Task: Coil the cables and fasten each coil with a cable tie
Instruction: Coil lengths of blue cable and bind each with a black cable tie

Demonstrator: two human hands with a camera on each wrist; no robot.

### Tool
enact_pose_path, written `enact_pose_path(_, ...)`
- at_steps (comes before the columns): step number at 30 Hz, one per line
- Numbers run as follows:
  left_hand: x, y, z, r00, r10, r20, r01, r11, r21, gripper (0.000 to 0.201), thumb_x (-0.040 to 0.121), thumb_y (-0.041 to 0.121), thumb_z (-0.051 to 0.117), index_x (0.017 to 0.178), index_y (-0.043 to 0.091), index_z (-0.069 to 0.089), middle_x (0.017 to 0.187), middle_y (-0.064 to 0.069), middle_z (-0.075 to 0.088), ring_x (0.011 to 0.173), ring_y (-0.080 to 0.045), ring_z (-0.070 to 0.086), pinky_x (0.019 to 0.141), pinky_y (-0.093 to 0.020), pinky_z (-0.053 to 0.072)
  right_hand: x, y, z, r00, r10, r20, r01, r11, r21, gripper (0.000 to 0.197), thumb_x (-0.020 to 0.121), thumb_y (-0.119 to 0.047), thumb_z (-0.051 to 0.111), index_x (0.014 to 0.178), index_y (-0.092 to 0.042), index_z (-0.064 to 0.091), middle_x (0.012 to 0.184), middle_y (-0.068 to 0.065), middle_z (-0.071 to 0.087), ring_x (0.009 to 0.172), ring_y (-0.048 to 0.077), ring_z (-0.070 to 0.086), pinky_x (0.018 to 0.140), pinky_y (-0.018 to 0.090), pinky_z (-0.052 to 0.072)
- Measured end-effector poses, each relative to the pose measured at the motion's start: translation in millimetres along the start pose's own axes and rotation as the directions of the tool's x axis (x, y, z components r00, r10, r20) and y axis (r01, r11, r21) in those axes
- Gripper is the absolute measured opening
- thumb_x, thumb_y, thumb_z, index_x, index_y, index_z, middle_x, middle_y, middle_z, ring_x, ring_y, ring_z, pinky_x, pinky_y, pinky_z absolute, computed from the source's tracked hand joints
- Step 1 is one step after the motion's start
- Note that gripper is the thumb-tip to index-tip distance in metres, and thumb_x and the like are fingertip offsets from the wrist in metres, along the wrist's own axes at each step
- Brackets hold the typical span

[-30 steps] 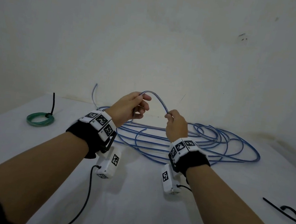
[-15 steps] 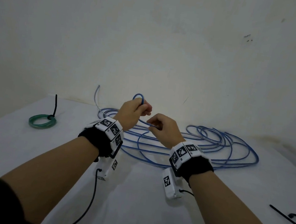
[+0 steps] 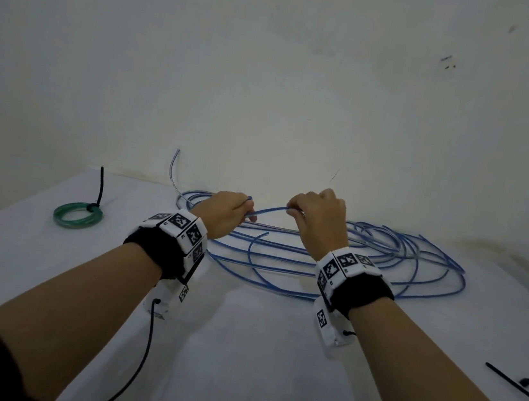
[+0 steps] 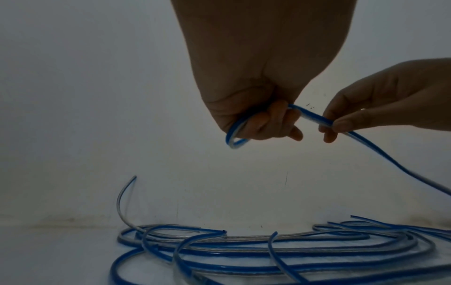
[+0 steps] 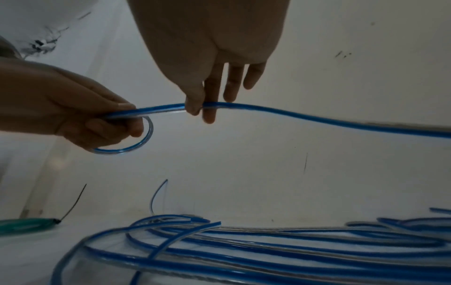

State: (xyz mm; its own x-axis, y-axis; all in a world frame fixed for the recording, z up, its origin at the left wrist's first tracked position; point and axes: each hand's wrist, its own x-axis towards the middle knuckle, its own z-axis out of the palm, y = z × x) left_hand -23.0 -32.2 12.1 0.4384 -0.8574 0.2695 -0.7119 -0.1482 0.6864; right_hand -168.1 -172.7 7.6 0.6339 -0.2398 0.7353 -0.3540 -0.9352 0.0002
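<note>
Several blue-and-clear cables [image 3: 332, 259] lie in loose loops on the white table [image 3: 237, 348] by the wall. My left hand [image 3: 228, 210] grips one cable end curled into a small loop [image 4: 235, 138], which also shows in the right wrist view [image 5: 136, 143]. My right hand [image 3: 317, 220] pinches the same cable [image 5: 305, 115] between thumb and forefinger a short way along, above the pile. The stretch between the hands [image 3: 268, 210] arches slightly. In the left wrist view the right hand [image 4: 341, 123] pinches just right of the left hand [image 4: 266, 123].
A green cable coil [image 3: 78, 215] fastened with a black tie [image 3: 100, 187] lies at the far left. Loose black cable ties [image 3: 521, 385] lie at the right edge of the table. The wall stands close behind the pile.
The right hand slid to the right along the cable, away from the left hand. The left hand now holds a small closed loop lower down.
</note>
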Motion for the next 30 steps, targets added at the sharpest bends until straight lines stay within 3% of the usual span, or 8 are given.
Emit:
enact_pose_path(5,-4,1,0,1.0,0.028,0.007,-0.027,0.984,-0.176,0.043,0.1,0.031,0.035,0.073,0.015,0.066,0.074,-0.003,0.058,0.063,-0.011,0.045,0.066,-0.025,0.038,2,-6,0,0.981,0.177,0.079,-0.176,0.984,-0.014,0.033,0.097,-0.038,0.043,0.099,-0.011,0.06,0.092,0.009,0.062,0.082,0.031,0.053,0.065,0.035,0.038)
enact_pose_path(9,-6,9,-4,1.0,0.023,0.021,-0.016,0.957,-0.29,0.043,0.098,0.031,0.041,0.063,0.013,0.058,0.046,0.012,0.049,0.053,-0.005,0.044,0.072,-0.025,0.043,5,-11,-3,0.96,0.223,0.169,-0.24,0.967,0.087,0.032,0.096,-0.04,0.043,0.095,-0.01,0.052,0.083,0.009,0.06,0.087,0.03,0.048,0.066,0.034,0.032)
enact_pose_path(11,-8,12,-7,1.0,0.013,0.015,-0.008,0.958,-0.286,0.043,0.099,0.027,0.04,0.06,0.013,0.05,0.04,0.014,0.046,0.044,0.0,0.04,0.059,-0.015,0.038,6,-12,-4,0.963,0.191,0.19,-0.194,0.981,-0.001,0.033,0.097,-0.041,0.041,0.096,-0.012,0.057,0.087,0.006,0.061,0.094,0.029,0.046,0.069,0.033,0.028)
enact_pose_path(15,-8,10,-16,0.997,-0.041,-0.072,0.01,0.921,-0.389,0.041,0.1,0.025,0.037,0.062,0.011,0.044,0.051,0.004,0.039,0.039,-0.001,0.032,0.046,-0.012,0.029,10,-10,-1,0.94,0.196,0.28,-0.238,0.963,0.125,0.023,0.099,-0.021,0.038,0.106,-0.017,0.06,0.102,0.001,0.063,0.101,0.026,0.05,0.08,0.035,0.028)
enact_pose_path(19,-8,5,-22,0.996,-0.068,-0.062,0.038,0.915,-0.402,0.042,0.1,0.031,0.036,0.064,0.013,0.047,0.048,0.007,0.037,0.039,-0.002,0.03,0.046,-0.016,0.027,12,-12,2,0.934,0.171,0.313,-0.279,0.898,0.341,0.025,0.096,-0.005,0.035,0.103,-0.011,0.059,0.089,0.002,0.055,0.087,0.02,0.05,0.088,0.041,0.036)
enact_pose_path(24,-16,6,-27,0.991,-0.059,0.123,0.11,0.883,-0.457,0.043,0.101,0.032,0.031,0.066,0.011,0.044,0.041,0.011,0.029,0.037,-0.003,0.023,0.04,-0.013,0.021,16,-18,0,0.946,0.176,0.272,-0.296,0.81,0.507,0.021,0.097,-0.007,0.037,0.102,-0.01,0.056,0.07,-0.006,0.045,0.068,0.012,0.043,0.078,0.034,0.03)
enact_pose_path(27,-17,5,-32,0.99,-0.097,0.099,0.135,0.841,-0.523,0.042,0.1,0.034,0.032,0.064,0.014,0.039,0.043,0.011,0.028,0.037,-0.004,0.022,0.039,-0.014,0.021,13,-21,-1,0.964,0.164,0.207,-0.26,0.729,0.633,0.007,0.092,-0.017,0.053,0.094,-0.012,0.048,0.067,-0.005,0.043,0.06,0.01,0.04,0.065,0.026,0.034)
enact_pose_path(30,-16,5,-37,0.991,-0.125,0.041,0.123,0.775,-0.619,0.043,0.101,0.036,0.03,0.063,0.016,0.035,0.044,0.01,0.028,0.037,-0.004,0.021,0.037,-0.014,0.019,12,-20,3,0.986,0.134,0.099,-0.166,0.756,0.633,0.01,0.087,-0.005,0.055,0.093,-0.01,0.049,0.078,0.002,0.049,0.069,0.012,0.044,0.067,0.024,0.037)
